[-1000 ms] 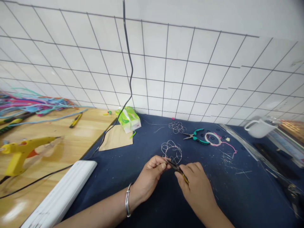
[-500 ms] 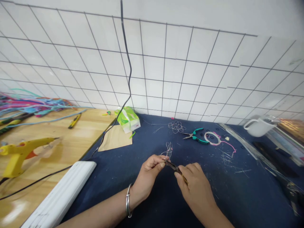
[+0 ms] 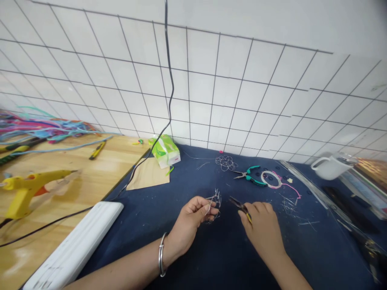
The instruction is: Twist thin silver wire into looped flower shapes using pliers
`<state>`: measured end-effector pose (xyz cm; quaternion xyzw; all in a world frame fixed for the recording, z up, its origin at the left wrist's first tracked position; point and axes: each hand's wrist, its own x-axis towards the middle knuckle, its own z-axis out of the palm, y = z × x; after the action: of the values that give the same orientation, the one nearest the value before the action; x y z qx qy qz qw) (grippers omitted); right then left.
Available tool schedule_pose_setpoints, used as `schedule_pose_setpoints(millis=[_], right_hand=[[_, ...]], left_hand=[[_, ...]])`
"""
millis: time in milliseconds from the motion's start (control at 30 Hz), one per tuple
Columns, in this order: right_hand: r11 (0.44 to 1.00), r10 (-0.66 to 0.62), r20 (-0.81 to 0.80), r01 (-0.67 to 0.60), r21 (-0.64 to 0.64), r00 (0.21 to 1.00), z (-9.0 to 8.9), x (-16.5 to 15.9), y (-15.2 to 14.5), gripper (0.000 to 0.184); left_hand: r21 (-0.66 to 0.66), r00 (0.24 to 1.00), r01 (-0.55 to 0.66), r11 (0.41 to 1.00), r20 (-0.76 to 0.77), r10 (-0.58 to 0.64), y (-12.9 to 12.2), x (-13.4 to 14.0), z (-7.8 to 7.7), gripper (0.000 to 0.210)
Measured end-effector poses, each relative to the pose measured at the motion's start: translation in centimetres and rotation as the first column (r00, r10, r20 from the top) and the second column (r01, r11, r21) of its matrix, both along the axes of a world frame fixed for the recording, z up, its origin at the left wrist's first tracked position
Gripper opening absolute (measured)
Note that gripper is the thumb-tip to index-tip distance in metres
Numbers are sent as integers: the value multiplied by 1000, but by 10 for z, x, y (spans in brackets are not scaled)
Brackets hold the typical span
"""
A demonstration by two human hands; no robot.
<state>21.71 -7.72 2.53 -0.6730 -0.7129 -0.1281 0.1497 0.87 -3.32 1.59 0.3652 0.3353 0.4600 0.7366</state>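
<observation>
Wirework [image 3: 217, 197]: partly hidden, left hand [image 3: 190, 215] | pliers [image 3: 242, 206]: rear covered, right hand [image 3: 263, 227]

Wire loops [image 3: 217, 196] partly hidden by left hand [image 3: 191, 220], coloured strands [image 3: 54, 128] cut off, blurred

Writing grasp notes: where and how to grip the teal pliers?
Probably around both handles where they converge, from above on the near side: the teal pliers lie flat, tips leftward, handles splayed rightward, with the ring by their ends.
</observation>
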Motion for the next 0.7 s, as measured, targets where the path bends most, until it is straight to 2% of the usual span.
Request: schedule_pose_setpoints(millis=[100, 167, 267, 433, 567, 700], right_hand=[[1000, 0, 78, -2, 17, 997, -9, 6, 5, 36], [999, 32, 76, -34, 32, 997, -7, 0, 5, 40], [990, 132, -17, -131, 57, 991, 3, -22, 2, 37], [943, 330, -143, -320, 90, 933, 11, -65, 2, 48], [915, 404, -179, -397, 73, 897, 7, -79, 10, 37], [904, 426, -238, -423, 70, 873, 4, -77, 17, 26]], left_hand=[[1, 1000, -5, 1000, -16, 5, 0, -1, 2, 12], [-6, 1000, -11, 1000, -18, 11, -1, -1, 3, 12], [-33, 1000, -14, 999, -8, 13, -2, -1, 5, 12], [-45, 999, -24, 999, 45, 26, -6, 0, 7, 9], [-46, 998, -39, 998, 37, 41, -5, 0, 7, 7], [-26, 1000, -26, 999, -15, 26, -2, -3, 5, 8]])
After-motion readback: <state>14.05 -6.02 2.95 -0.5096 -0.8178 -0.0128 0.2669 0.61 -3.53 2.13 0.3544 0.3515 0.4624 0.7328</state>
